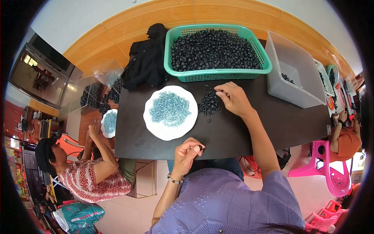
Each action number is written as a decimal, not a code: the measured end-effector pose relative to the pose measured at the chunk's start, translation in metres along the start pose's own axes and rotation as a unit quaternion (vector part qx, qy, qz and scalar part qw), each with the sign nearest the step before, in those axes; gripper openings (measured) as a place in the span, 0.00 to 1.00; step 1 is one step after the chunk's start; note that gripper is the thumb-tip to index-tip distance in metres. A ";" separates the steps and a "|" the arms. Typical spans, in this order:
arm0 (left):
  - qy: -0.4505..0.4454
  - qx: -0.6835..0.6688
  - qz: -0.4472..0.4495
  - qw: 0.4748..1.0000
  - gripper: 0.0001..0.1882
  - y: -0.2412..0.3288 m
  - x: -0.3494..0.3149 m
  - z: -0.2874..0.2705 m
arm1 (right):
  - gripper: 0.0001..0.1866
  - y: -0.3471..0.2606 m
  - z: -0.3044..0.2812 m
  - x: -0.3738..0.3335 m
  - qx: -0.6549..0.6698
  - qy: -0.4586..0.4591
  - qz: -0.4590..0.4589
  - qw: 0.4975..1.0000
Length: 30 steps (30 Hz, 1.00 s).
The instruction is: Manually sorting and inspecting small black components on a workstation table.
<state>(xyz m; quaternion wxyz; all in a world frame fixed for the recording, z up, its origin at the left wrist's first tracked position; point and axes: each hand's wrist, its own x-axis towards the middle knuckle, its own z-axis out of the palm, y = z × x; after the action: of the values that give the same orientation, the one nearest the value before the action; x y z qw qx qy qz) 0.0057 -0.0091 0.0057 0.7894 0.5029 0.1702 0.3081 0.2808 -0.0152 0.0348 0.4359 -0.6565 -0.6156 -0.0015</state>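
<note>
My left hand (185, 154) is at the table's near edge, its thumb and fingers closed on a small round black plastic piece (200, 148). Farther out, my right hand (234, 98) reaches to a loose pile of small black ring-shaped pieces (209, 103). Its thumb and fingertips are pinched together beside the pile; whatever they hold is too small to make out. Left of the pile lies a white scalloped plate (165, 135), with many small clear bluish pieces (170, 108) heaped on it.
A green basket (218, 72) full of black pieces stands at the back of the dark table (249, 136). Black cloth (146, 62) lies to its left, a translucent bin (288, 87) to its right. Another person (93, 167) works at the left; a pink chair (335, 175) stands at right.
</note>
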 end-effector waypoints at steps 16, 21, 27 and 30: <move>-0.005 0.022 -0.042 0.999 0.09 -0.001 0.004 0.001 | 0.09 -0.022 0.010 0.000 0.057 -0.054 -0.123 0.989; -0.002 0.028 -0.044 0.999 0.09 -0.002 0.003 -0.001 | 0.11 -0.040 0.026 -0.001 0.010 -0.114 -0.193 0.975; -0.020 0.029 -0.037 0.999 0.08 -0.003 0.003 -0.005 | 0.08 -0.047 0.036 0.008 -0.019 -0.119 -0.197 0.973; -0.026 0.031 -0.046 0.998 0.08 -0.001 0.003 -0.005 | 0.08 -0.049 0.045 0.018 -0.024 -0.141 -0.163 0.976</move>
<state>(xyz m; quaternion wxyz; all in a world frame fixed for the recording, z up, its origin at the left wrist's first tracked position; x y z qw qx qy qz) 0.0054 -0.0036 0.0021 0.7911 0.5264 0.1816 0.2532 0.2213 0.0185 0.0452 0.3229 -0.5510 -0.7695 0.0053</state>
